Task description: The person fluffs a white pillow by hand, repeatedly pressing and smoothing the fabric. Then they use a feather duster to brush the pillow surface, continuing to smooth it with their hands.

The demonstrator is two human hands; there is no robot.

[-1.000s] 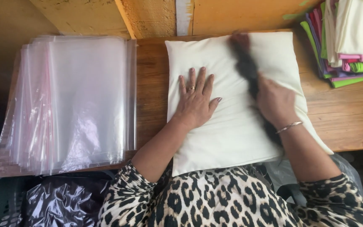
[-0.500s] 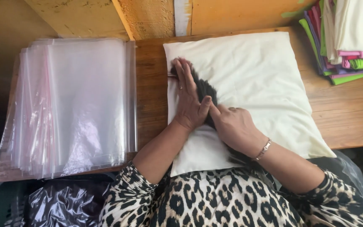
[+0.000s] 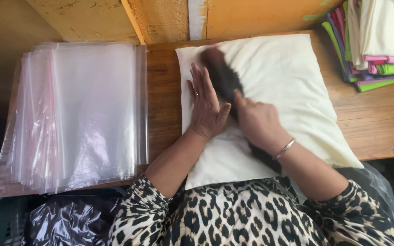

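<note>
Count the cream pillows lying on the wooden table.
1. The cream fabric pillow lies flat at the table's middle, under the left hand and the right hand, which holds a dark brush. Others may hide in the folded fabric stack.

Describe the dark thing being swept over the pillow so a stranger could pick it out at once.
On the wooden table, between the stack of clear plastic bags and the pile of folded coloured cloths, lies a cream pillow. On its left half, the right hand grips a dark brush beside the flat left hand. It is the only black, motion-blurred thing on the pale cloth.
</note>
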